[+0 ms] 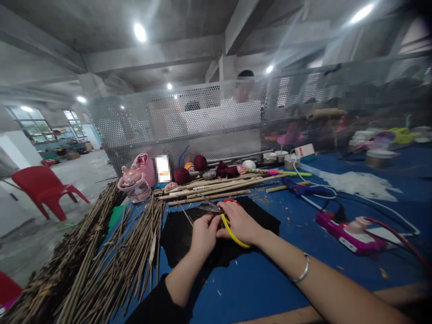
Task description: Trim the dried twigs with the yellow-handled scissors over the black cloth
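My right hand (241, 223) is closed around a pair of scissors with yellow and red handles (232, 235). The metal blades (209, 206) point to the far left, apart at the tips. Close beside it, my left hand (204, 235) is closed in a pinch, and a thin stick (186, 214) runs into its fingers from the upper left. Where the fingers meet, the stick's end is hidden. Both hands are over a black cloth (177, 240) on the blue table (290, 279).
Many thin twigs (135, 252) lie to the left. Behind the cloth are pale sticks (216, 185), yarn balls (200, 162) and a pink basket (135, 186). At right lie a purple power strip (351, 234), cables and a blue glue gun (300, 187). A perforated metal screen (162, 117) stands behind.
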Demonstrator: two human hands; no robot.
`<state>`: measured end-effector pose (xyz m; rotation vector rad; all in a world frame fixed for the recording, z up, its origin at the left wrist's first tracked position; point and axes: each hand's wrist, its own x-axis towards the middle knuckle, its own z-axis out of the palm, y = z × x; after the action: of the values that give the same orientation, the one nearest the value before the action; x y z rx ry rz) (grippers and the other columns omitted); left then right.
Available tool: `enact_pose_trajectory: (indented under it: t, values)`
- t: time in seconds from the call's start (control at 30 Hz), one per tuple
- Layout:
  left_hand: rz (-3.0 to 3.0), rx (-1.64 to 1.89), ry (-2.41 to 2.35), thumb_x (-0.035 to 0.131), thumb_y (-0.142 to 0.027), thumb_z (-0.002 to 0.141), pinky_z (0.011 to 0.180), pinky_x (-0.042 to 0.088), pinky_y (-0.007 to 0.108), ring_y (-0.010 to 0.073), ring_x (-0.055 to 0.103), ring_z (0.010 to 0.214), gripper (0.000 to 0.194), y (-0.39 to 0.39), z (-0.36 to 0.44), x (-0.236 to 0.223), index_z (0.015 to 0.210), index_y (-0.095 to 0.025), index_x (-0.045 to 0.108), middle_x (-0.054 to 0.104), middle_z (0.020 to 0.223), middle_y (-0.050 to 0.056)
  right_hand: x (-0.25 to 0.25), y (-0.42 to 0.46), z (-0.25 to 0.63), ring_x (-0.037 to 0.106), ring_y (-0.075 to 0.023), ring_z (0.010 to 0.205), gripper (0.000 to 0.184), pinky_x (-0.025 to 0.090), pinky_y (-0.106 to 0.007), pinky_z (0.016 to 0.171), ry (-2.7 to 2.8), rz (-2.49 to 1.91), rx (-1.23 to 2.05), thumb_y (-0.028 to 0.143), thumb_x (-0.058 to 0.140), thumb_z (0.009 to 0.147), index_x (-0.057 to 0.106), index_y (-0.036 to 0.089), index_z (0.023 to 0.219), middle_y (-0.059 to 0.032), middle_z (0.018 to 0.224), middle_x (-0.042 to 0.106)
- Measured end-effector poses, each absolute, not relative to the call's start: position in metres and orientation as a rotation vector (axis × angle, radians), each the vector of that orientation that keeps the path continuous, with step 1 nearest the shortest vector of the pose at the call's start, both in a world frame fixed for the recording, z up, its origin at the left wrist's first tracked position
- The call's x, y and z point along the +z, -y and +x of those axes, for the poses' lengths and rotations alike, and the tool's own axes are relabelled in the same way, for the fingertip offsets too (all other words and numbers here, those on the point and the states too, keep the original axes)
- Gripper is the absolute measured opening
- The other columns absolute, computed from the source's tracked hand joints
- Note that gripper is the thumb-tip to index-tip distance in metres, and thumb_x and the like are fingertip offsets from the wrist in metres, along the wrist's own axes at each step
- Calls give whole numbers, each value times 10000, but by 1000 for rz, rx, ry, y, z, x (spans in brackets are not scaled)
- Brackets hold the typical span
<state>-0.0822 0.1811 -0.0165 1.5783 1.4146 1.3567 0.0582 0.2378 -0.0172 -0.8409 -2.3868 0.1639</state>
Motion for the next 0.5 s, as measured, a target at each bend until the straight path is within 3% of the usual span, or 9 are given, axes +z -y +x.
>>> enact_pose_trajectory:
  t: [0.17, 0.27, 0.4, 0.5]
  values:
    - [1665, 1178, -1680, 352, -315, 822, 574, 348, 227, 128, 502, 614, 288, -180, -86, -11, 724, -158, 573, 566, 640, 16, -12, -250, 69, 487, -241, 947, 686, 391, -378, 841, 2241, -752, 334, 619, 519, 683, 414, 152, 1175, -125, 1029, 510]
    - [1807, 985, -1686, 338, -315, 819, 516, 293, 221, 108, 433, 543, 316, -174, -84, -8, 628, -151, 529, 478, 548, -8, -10, -259, 76, 517, -204, 830, 653, 424, -341, 773, 2017, -779, 444, 637, 412, 741, 377, 156, 1181, -93, 937, 525]
    - [2122, 628, -1506, 486, -333, 735, 453, 215, 220, 83, 333, 465, 222, -157, -74, -4, 606, -155, 517, 406, 498, -37, -14, -266, 79, 496, -147, 672, 552, 440, -277, 650, 1805, -859, 559, 617, 333, 790, 389, 182, 1125, -34, 806, 506]
    - [2313, 422, -1484, 576, -348, 673, 461, 208, 229, 96, 375, 493, 186, -147, -67, -2, 635, -176, 516, 467, 551, -26, -20, -270, 79, 491, -147, 685, 524, 443, -264, 621, 1760, -910, 610, 614, 300, 803, 386, 191, 1099, -28, 796, 490]
